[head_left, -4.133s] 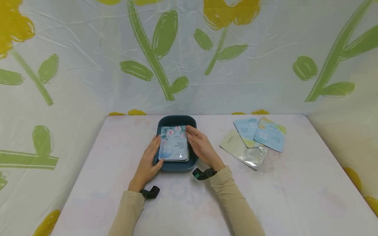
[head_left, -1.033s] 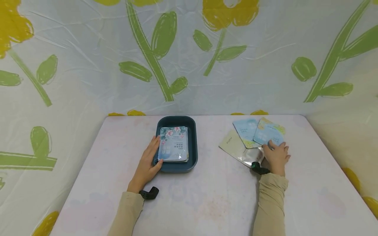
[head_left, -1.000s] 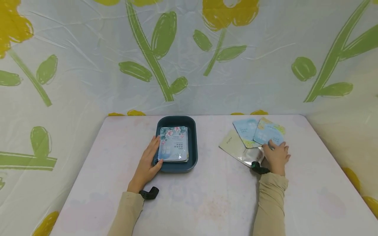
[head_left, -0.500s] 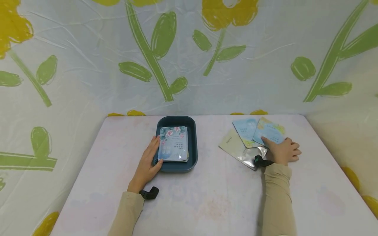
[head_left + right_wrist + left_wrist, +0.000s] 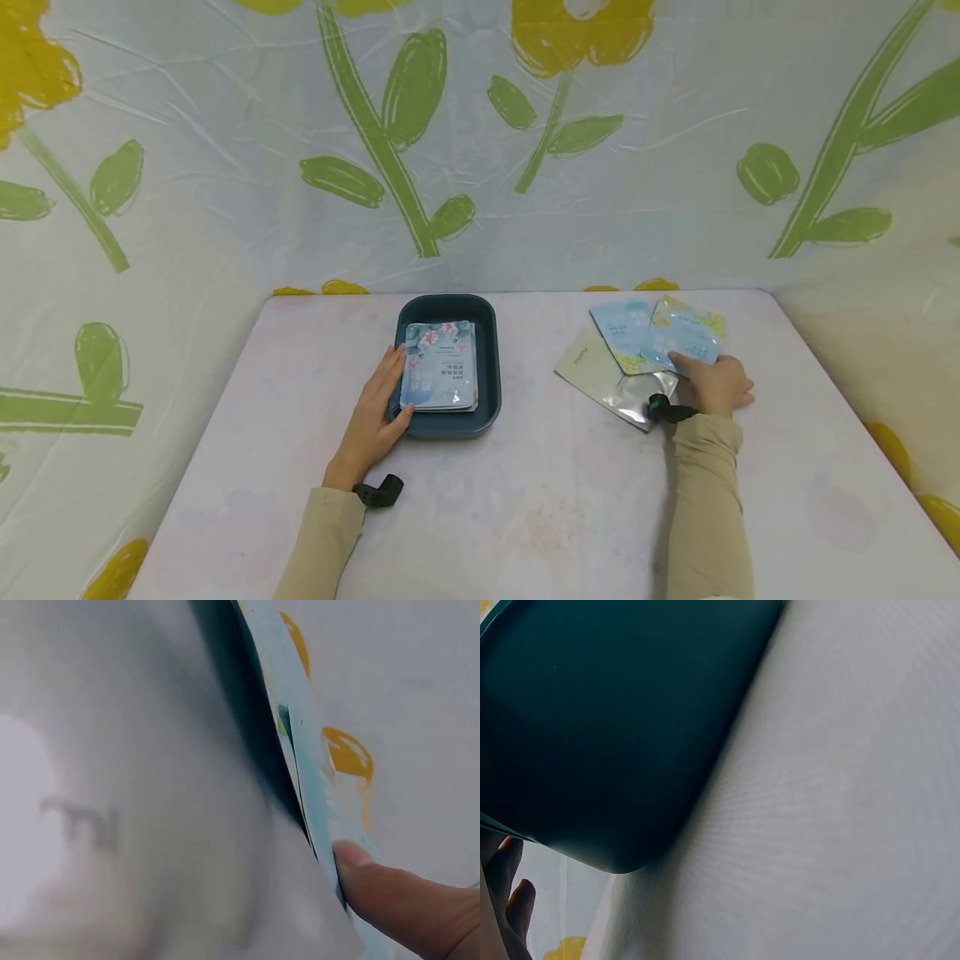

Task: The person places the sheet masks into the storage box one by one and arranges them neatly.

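Note:
My left hand (image 5: 370, 414) rests against the left side of a dark blue plastic tray (image 5: 491, 333), fingers extended along its rim and thumb at its near left corner. Inside the tray lies a stack of flowered face mask packets (image 5: 438, 367). My right hand (image 5: 717, 385) pinches the near edge of a blue and yellow face mask packet (image 5: 684, 332), with the thumb (image 5: 397, 896) on its face; the fingers beneath are hidden. That packet overlaps another blue packet (image 5: 622, 325). Under both lies a pale green and silver packet (image 5: 592, 367).
A white table (image 5: 525, 517) carries everything. A patterned cloth wall (image 5: 600, 217) stands behind the table's back edge. In the left wrist view the tray's outer wall (image 5: 615, 735) fills the upper left.
My right hand has gone from the tray's right side to the packets at the right, and now pinches the topmost one, which has tilted slightly. My left hand has stayed at the tray.

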The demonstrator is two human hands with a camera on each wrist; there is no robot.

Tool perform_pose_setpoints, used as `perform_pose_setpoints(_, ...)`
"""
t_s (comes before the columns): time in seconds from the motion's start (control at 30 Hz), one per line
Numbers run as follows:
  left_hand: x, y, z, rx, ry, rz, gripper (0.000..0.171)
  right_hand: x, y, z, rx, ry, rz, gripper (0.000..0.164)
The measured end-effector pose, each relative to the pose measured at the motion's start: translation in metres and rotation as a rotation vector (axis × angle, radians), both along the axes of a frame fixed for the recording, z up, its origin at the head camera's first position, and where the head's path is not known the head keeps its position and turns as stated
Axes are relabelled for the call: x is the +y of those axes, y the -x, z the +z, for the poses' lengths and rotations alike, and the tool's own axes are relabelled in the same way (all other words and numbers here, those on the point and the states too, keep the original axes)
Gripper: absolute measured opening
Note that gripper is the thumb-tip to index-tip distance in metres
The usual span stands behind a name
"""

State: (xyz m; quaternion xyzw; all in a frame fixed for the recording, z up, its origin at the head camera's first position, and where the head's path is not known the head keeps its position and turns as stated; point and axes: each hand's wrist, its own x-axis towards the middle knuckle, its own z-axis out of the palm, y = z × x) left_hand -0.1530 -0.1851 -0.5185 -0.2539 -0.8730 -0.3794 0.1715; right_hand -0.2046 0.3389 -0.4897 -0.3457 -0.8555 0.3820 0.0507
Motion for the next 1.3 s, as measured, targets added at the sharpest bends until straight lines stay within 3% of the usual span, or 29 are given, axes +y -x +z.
perform_pose_setpoints(0.13, 0.0, 0.0, 0.0, 0.002, 0.003, 0.001, 0.076, -0.001, -0.004, -0.006, 0.082, 0.01, -0.041, 0.068)
perform_pose_setpoints(0.27, 0.0, 0.0, -0.001, -0.006, 0.008, 0.006, 0.076, -0.006, -0.011, -0.012, 0.286, -0.022, -0.099, 0.036)
perform_pose_setpoints(0.4, 0.0, -0.001, -0.002, -0.009, 0.003, 0.006, 0.076, -0.008, -0.019, -0.014, 0.429, -0.005, -0.138, 0.031)
perform_pose_setpoints(0.57, -0.001, -0.001, -0.002, -0.005, 0.004, 0.01, 0.075, -0.005, -0.027, -0.011, 0.431, 0.089, -0.178, 0.018)
perform_pose_setpoints(0.63, -0.001, -0.001, -0.002, -0.004, 0.006, 0.011, 0.075, -0.003, -0.03, -0.008, 0.409, 0.152, -0.195, 0.021)
perform_pose_setpoints(0.8, -0.001, 0.0, -0.001, -0.008, 0.006, 0.01, 0.076, -0.002, -0.034, -0.001, 0.364, 0.314, -0.231, 0.05)
perform_pose_setpoints(0.9, -0.001, 0.0, -0.002, -0.011, 0.005, 0.007, 0.076, -0.003, -0.034, 0.002, 0.357, 0.39, -0.246, 0.056)
perform_pose_setpoints(1.3, -0.001, 0.0, -0.002, 0.008, 0.01, 0.017, 0.076, -0.008, -0.023, 0.004, 0.593, 0.709, -0.339, 0.045)
